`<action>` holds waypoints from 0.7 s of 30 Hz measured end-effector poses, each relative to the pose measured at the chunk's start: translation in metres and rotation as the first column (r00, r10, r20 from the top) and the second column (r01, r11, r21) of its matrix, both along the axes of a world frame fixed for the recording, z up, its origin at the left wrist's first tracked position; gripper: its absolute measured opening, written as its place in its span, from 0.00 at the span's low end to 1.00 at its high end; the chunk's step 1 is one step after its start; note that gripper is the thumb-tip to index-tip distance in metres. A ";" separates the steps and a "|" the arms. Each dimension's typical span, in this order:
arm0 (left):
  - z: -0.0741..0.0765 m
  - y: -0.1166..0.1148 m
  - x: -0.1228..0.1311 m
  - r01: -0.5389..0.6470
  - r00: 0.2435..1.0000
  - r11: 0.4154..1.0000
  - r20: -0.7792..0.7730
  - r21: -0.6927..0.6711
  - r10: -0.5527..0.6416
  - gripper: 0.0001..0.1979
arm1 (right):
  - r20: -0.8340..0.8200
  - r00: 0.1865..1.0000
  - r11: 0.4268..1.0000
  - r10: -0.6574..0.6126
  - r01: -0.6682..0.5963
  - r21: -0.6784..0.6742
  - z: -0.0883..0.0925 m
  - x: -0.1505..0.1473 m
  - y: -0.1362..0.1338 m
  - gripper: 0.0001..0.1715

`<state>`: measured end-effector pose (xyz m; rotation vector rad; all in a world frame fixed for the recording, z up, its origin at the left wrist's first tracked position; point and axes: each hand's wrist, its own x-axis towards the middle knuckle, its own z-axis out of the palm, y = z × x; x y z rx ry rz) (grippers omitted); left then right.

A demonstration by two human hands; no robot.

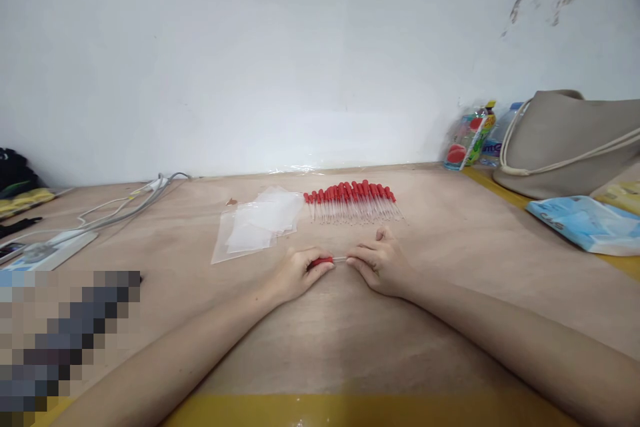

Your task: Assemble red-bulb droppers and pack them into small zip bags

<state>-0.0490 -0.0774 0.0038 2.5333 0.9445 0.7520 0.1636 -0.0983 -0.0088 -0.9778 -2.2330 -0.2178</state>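
Note:
My left hand (303, 272) is closed around the red bulb of a dropper (340, 259), which lies level above the tabletop. My right hand (383, 263) pinches the far end of its thin, clear tube between thumb and fingers, so only a short length shows between the hands. Just beyond them, a row of similar droppers (350, 193) lies side by side, red bulbs toward the wall and clear tubes pointing at me. Left of that row are several overlapping translucent plastic bags (255, 220), lying flat.
The wooden tabletop (320, 340) meets a white wall at the back. Cables (135, 207) and a white power strip (60, 247) lie at left. Bottles (470, 137), a grey bag (565, 140) and a blue packet (585, 223) stand or lie at right. A blurred-out area covers the lower left.

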 end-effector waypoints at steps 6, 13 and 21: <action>0.002 -0.003 0.003 0.046 0.998 0.992 0.026 0.121 -0.050 0.11 | -0.010 1.000 0.998 0.013 -0.012 0.067 0.004 -0.003 -0.001 0.14; 0.000 -0.004 0.002 0.122 0.993 0.979 -0.016 0.161 -0.121 0.10 | 0.032 0.999 0.998 0.013 -0.015 0.068 0.005 -0.010 -0.004 0.15; -0.001 -0.003 0.001 0.134 0.991 0.979 -0.008 0.155 -0.134 0.09 | 0.047 0.999 0.999 0.006 -0.004 -0.035 0.008 -0.016 -0.007 0.16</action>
